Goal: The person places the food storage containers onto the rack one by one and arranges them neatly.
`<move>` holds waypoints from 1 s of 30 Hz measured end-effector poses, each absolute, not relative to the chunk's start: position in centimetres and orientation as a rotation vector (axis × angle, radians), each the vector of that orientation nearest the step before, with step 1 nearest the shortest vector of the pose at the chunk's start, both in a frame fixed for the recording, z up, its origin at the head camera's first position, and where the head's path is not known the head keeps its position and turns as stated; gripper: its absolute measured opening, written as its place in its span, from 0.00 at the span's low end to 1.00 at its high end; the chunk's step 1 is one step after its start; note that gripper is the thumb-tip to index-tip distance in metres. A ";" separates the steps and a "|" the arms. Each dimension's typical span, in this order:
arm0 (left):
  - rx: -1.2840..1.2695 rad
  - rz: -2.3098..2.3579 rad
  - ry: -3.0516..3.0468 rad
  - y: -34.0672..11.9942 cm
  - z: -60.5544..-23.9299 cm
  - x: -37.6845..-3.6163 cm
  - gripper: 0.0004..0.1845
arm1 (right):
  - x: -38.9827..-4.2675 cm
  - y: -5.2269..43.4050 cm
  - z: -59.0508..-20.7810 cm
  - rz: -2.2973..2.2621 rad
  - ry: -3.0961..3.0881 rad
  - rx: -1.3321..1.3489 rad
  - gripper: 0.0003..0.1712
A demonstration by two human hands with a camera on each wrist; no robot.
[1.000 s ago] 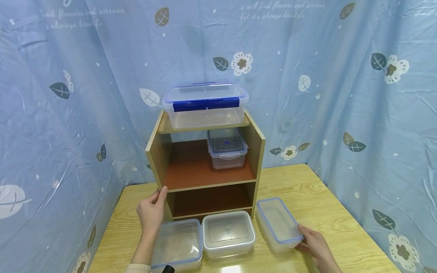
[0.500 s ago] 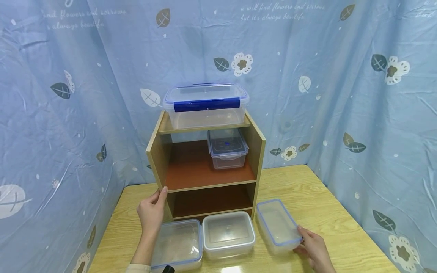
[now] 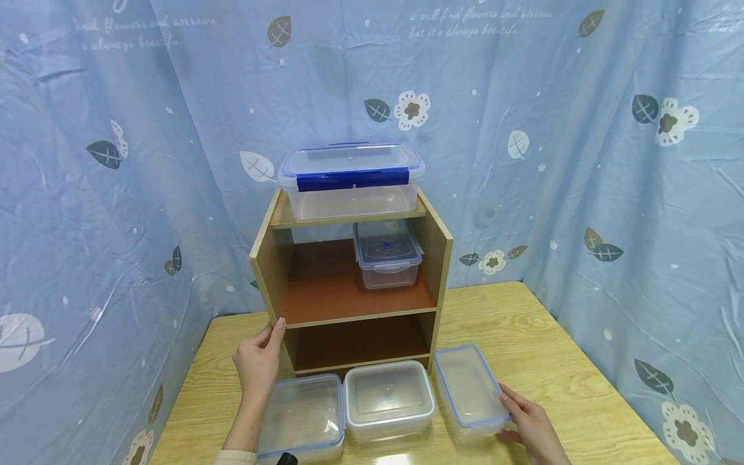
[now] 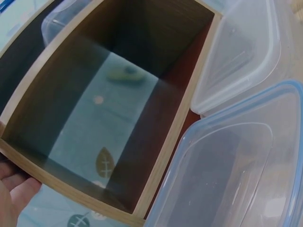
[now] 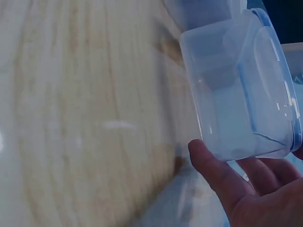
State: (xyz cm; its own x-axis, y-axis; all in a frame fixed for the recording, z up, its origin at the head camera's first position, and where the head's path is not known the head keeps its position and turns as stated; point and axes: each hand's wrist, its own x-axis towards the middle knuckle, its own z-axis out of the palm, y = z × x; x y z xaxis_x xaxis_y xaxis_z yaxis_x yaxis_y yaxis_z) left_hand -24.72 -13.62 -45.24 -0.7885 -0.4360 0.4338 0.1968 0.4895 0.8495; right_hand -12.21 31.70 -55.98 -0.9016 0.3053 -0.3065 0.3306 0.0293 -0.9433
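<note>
The left hand [image 3: 258, 361] reaches up from the near edge of the surface [image 3: 540, 342] to the wooden shelf unit [image 3: 349, 284], forearm rising almost straight, thumb and fingers lightly curled round the front edge of the unit's left side panel; its grip is closed on that panel. The right hand [image 3: 526, 423] lies low on the surface, right of the shelf unit, palm turned inward, thumb and fingers cupped against the near end of a clear blue-rimmed container [image 3: 469, 394]; its grip holds that container, which stands on the surface just in front of the shelf unit's right corner. Two more lidded containers sit in front of the shelf unit: a white-rimmed one [image 3: 388, 399] at the middle and a blue-rimmed one [image 3: 302, 416] beside the left forearm.
</note>
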 end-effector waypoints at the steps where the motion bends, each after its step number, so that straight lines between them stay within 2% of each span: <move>1: 0.193 -1.321 -2.112 -13.6 -45.2 -24.7 0.15 | -12.1 31.7 -56.1 -2.067 2.235 0.695 0.32; 12: 0.208 -1.334 -2.126 -13.6 -45.2 -24.7 0.16 | -11.6 31.4 -56.0 -2.101 2.223 0.727 0.33; 23: 0.185 -1.323 -2.117 -13.6 -45.2 -24.7 0.15 | -11.2 31.2 -54.2 -2.164 2.178 0.764 0.39; 30: 0.186 -1.323 -2.114 -13.6 -45.3 -24.7 0.15 | -10.8 31.0 -52.8 -2.196 2.168 0.784 0.40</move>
